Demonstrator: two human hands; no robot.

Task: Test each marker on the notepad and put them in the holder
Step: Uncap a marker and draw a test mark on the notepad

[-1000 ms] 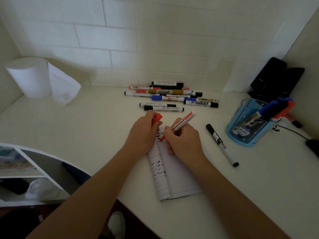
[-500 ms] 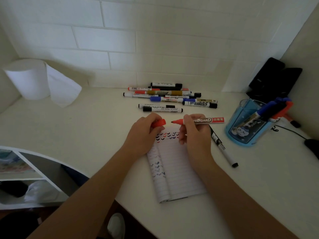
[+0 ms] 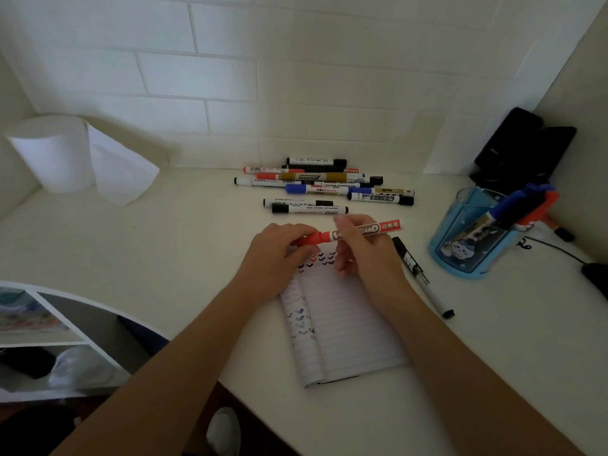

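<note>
Over the notepad (image 3: 345, 324), the left hand (image 3: 276, 258) pinches the red cap (image 3: 312, 239) onto the red marker (image 3: 375, 228), gripped at its barrel by the right hand (image 3: 368, 255). Capping seems nearly done; next comes a carry right into the blue holder (image 3: 493, 261).

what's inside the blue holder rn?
Several markers stand in the holder, leaning on its right rim, with blue, black and red tops showing. Its tinted wall blurs their lower ends, so the exact count and anything at the bottom can't be told.
</note>
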